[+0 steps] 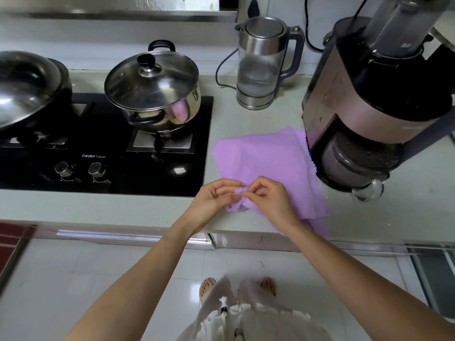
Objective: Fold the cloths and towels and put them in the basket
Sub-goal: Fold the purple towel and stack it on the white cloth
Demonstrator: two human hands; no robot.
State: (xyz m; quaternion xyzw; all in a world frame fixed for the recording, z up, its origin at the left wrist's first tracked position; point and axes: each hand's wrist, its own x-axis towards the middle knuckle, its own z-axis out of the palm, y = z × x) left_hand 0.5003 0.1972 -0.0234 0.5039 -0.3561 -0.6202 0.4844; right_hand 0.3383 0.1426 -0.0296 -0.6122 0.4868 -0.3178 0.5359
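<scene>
A kitchen, pale speckled counter (147, 207) running across the view, white tiled floor (123, 267) below it; nearest us, both hands meet at the counter's near edge; the left hand (211, 198) and the right hand (268, 196) each pinch the near corner of the purple cloth (266, 158) between fingertips and thumb, the corner lifted a little off the surface; the rest of the cloth lies spread and flat, its right part hanging over the counter edge, its far corner just beside the pink blender (369, 107); to the left, the black hob (103, 148) carries a lidded pot (152, 89) and a wok (27, 89); further back, a glass kettle (263, 62). No basket in sight. This looks like the opening of the first fold: corner found, nothing doubled over yet; next, I'd judge, the hands need to part along the near edge and carry it over to the far one, squarely, clear of the blender's base.
</scene>
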